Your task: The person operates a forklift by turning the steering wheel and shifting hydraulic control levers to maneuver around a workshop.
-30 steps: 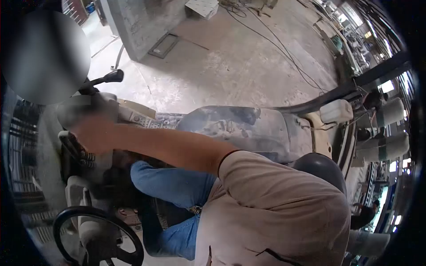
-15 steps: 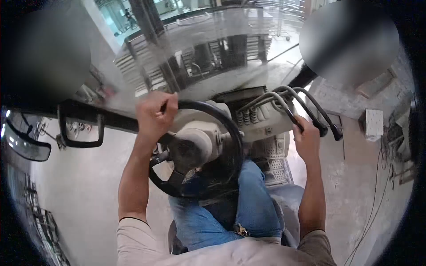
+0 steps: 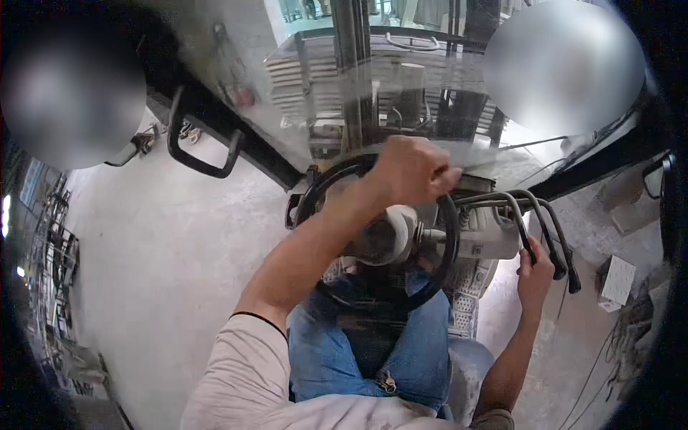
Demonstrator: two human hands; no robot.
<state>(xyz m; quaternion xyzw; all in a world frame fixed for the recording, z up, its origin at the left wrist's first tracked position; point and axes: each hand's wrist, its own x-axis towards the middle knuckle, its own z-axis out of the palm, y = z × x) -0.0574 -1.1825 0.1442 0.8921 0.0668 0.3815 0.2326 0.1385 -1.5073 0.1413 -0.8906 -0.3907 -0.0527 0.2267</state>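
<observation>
My left hand [image 3: 416,170] is closed in a fist at the upper right of the black steering wheel [image 3: 453,240], with its forearm reaching across the wheel. Just what the palm presses on is hidden under the fingers. Over on the right, my right hand [image 3: 536,271] wraps round the black grip of the nearest bent control lever [image 3: 521,223]. Two more levers with black ends [image 3: 573,282] stand just to the right of it. Below the wheel are my legs in blue jeans [image 3: 419,344], with a bunch of keys [image 3: 388,383] at the waist.
A black grab handle [image 3: 204,166] is fixed to the frame at left. Ahead, through a hazy pane, rises a dark mast [image 3: 351,79] with slatted stacks behind it. A white box [image 3: 618,281] sits on the floor at right, near cables. Metal racks [image 3: 54,251] line the far left.
My left hand has swept over the top of the wheel from its left side to its upper right, turning it clockwise. The whole view has shifted. My right hand stays on the lever.
</observation>
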